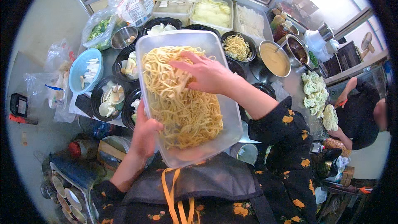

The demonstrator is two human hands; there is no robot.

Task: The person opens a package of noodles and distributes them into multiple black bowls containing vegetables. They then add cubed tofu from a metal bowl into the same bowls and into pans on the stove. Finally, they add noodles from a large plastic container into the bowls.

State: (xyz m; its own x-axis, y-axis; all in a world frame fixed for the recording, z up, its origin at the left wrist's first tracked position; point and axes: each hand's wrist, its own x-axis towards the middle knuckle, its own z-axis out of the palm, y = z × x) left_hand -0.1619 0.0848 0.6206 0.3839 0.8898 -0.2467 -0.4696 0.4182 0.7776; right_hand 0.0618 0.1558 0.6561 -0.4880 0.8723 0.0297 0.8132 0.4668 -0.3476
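My left hand (pixel 144 135) holds a translucent plastic tub (pixel 228 130) by its left side, tilted in front of my apron. Inside lie pale yellow noodles (pixel 192 118), heaped from the far end to near the close one. My right hand (pixel 206 73) reaches in from the right, its thumb and fingers around a bunch of noodles near the far half; the fingertips are partly hidden. Beyond the tub stands a black bowl (pixel 238 47) topped with similar noodles. To the left, another black bowl (pixel 108 98) holds sliced pale food. The tub covers part of the bowls behind it.
A steel bowl of tan sauce (pixel 273 56) stands right, beside a pot of dark sauce (pixel 298 48). Cauliflower (pixel 315 93) lies near another person (pixel 357 115) at the right. A blue basket (pixel 74 76) sits left. Plastic containers (pixel 214 12) line the back.
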